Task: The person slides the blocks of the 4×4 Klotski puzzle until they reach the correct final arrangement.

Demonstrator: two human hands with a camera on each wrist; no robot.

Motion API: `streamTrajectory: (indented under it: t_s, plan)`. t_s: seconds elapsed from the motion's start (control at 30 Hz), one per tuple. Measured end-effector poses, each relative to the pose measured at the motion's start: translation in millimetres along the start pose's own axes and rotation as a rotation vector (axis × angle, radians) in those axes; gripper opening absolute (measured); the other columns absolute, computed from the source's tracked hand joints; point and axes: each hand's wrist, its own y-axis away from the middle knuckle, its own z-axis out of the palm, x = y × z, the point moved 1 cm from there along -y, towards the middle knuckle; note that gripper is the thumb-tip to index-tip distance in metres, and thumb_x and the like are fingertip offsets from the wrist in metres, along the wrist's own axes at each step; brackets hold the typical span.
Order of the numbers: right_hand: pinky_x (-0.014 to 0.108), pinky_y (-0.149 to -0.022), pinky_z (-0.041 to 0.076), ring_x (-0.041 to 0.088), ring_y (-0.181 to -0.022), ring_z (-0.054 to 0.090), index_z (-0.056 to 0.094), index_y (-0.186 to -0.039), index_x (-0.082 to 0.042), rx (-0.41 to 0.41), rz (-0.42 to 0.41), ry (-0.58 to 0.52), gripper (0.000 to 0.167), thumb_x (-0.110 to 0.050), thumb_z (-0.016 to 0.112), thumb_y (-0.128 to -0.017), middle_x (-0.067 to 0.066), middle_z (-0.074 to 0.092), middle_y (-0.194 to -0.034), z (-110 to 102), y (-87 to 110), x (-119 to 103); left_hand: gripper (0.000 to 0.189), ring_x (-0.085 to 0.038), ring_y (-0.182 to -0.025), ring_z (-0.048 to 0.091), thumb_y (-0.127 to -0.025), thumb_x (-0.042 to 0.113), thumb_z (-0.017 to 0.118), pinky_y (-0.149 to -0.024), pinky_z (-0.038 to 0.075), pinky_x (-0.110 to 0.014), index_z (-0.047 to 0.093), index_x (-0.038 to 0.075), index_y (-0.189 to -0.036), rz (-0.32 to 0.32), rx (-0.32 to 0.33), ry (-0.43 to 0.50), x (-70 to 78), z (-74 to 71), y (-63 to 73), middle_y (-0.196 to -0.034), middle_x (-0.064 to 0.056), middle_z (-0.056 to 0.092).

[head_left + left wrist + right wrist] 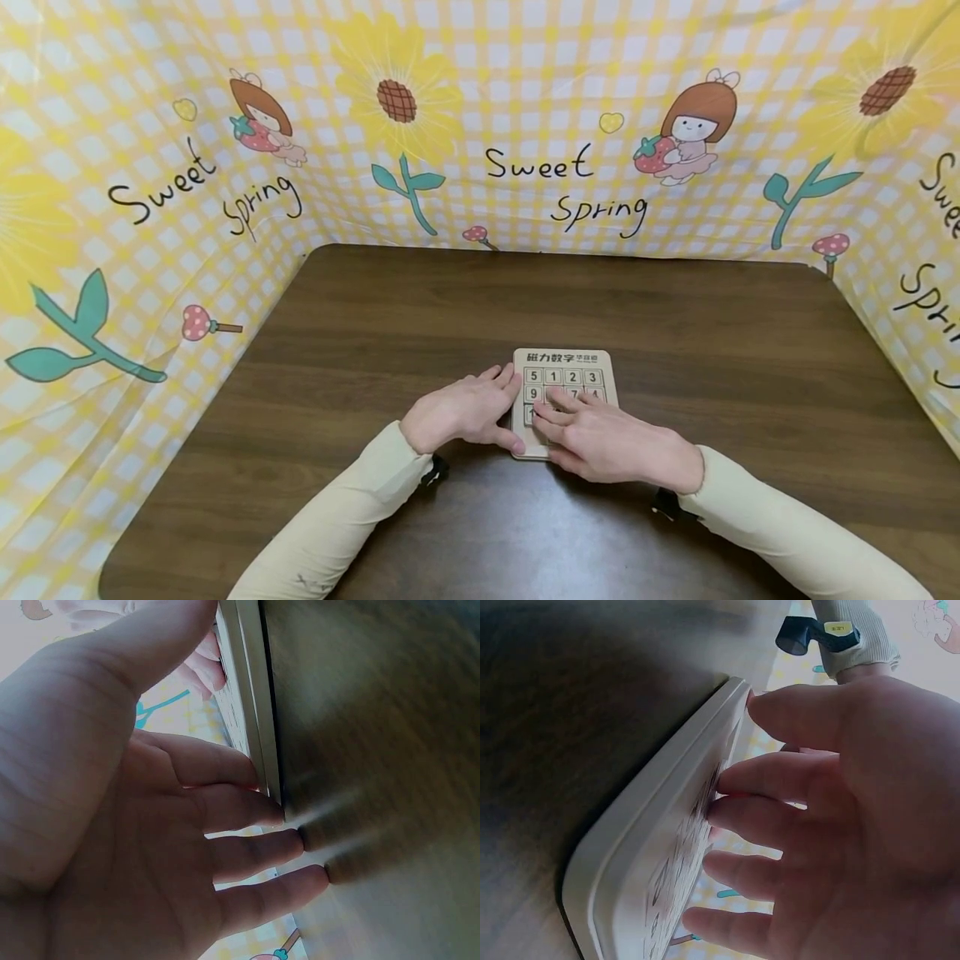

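Observation:
A number sliding puzzle (609, 385), a pale flat board with dark Chinese lettering along its top, lies on the table. Its top row of tiles reads 5, 1, 2, 3; lower tiles are partly covered by the right hand. My left hand (468, 408) rests at the board's left side, thumb on the lower left corner. In the left wrist view its fingers (259, 855) are fairly straight, tips down by the board's edge. Over the lower part of the board, my right hand (600, 437) touches the tiles (664, 881) with outstretched fingertips, its thumb near the bottom edge.
The board stands on a dark wood-grain table (420, 308). A yellow checked cloth (517, 100) with flowers and lettering rises behind the table and along both sides. Each forearm wears a pale sleeve (352, 492), with a black wrist device (814, 635) at its cuff.

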Motion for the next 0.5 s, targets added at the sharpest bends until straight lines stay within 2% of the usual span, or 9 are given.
streamTrajectory:
  t_s: [0.27, 0.5]
  plan:
    - [0.058, -0.103, 0.044, 0.033, -0.139, 0.045, 0.057, -0.138, -0.01, -0.023, -0.028, 0.003, 0.048, -0.037, 0.056, -0.098, 0.011, 0.055, -0.144, -1.5, 5.7, -9.0, 0.103, -0.032, -0.151, 0.021, -0.083, 0.063, 0.066, -0.119, 0.03, -0.048, 0.021, 0.005, -0.156, 0.003, -0.006, 0.004, 0.7, 2.9, 0.2, -0.163, -0.015, 0.019]
    - [0.044, -0.088, 0.05, 0.021, -0.122, 0.051, 0.065, -0.118, -0.016, 0.028, -0.096, 0.036, 0.03, -0.037, 0.057, -0.098, -0.003, 0.064, -0.126, -7.0, 5.1, -11.1, 0.104, -0.032, -0.151, 0.021, -0.082, 0.063, 0.067, -0.119, 0.03, -0.049, 0.021, 0.005, -0.156, 0.004, 0.002, -0.002, -0.5, 0.1, 0.0, -0.163, -0.016, 0.019]
